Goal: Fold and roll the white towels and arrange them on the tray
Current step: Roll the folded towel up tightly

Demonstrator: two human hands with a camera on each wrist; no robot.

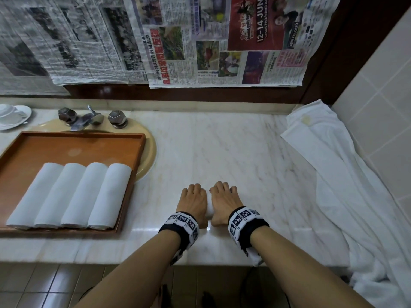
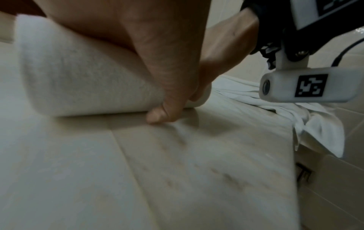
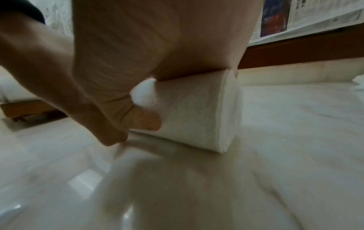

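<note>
A rolled white towel lies on the marble counter near its front edge, its layered end showing in the right wrist view. My left hand and right hand lie side by side on top of it, fingers curled over the far side and thumbs against the near side. From the head view only a sliver of the roll shows between the hands. A wooden tray sits to the left, over the sink, with several rolled white towels lined up along its front.
A heap of loose white cloth drapes over the counter's right end against the tiled wall. Behind the tray are a faucet and a cup on a saucer. Newspaper sheets hang on the back wall.
</note>
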